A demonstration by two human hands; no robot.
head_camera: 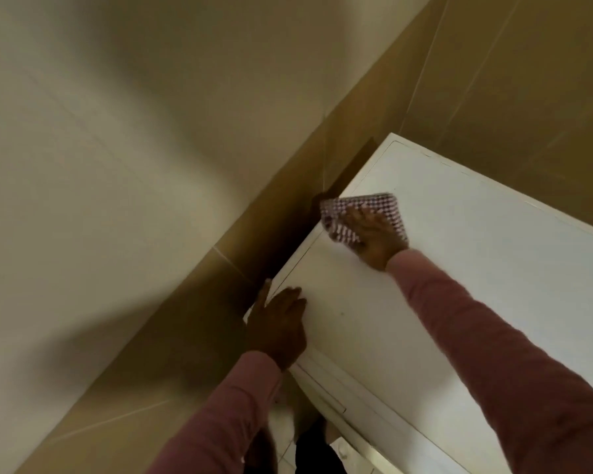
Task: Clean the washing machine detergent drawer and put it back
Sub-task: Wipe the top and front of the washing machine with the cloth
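The white washing machine (459,268) fills the right half of the head view, seen from above. My right hand (374,237) lies on a checked pink-and-white cloth (343,213) and presses it against the machine's top near the far left edge. My left hand (278,323) rests on the top's front left corner, with fingers straight and the thumb over the side edge. The front panel with the drawer front (326,395) shows as a narrow strip below the left hand; the drawer itself is hard to make out.
Beige tiled walls (117,165) close in on the left and behind the machine, leaving a dark narrow gap (281,241) along its left side. Pale floor (281,425) shows below the front corner. The frame is blurred by motion.
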